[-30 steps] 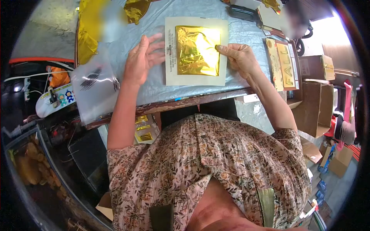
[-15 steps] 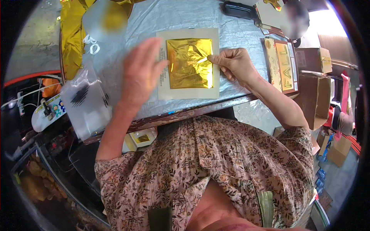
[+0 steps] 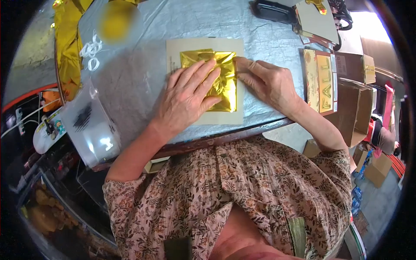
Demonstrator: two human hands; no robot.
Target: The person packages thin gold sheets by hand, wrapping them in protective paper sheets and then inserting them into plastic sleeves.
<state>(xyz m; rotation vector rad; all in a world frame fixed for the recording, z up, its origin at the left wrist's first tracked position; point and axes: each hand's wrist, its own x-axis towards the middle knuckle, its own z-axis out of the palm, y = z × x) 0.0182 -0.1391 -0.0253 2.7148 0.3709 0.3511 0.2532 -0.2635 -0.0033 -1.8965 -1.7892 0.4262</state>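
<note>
A folded square of shiny gold foil point(image 3: 226, 93) lies on a beige card point(image 3: 174, 46) with small print along its left side. Spread flat over the foil's left part is my left hand point(image 3: 184, 93), fingers stretched out and pointing up and right. My right hand point(image 3: 273, 82) is at the foil's right edge, its fingers curled and the index finger and thumb on the upper right side. The fingertips' exact hold is partly hidden. Under the card is a table with a crinkled silvery cover point(image 3: 143, 69).
Clear plastic bags point(image 3: 89, 125) lie at the table's left edge, below white string loops point(image 3: 92, 50). More gold foil point(image 3: 67, 43) hangs at the far left. A FALL package point(image 3: 320, 80) and a black tray point(image 3: 274, 12) are on the right. Cardboard boxes point(image 3: 353, 108) stand beyond.
My left hand has moved right and down from beside the card onto the foil, flattening there. My right hand remains at the foil's right edge. The view has shifted slightly.
</note>
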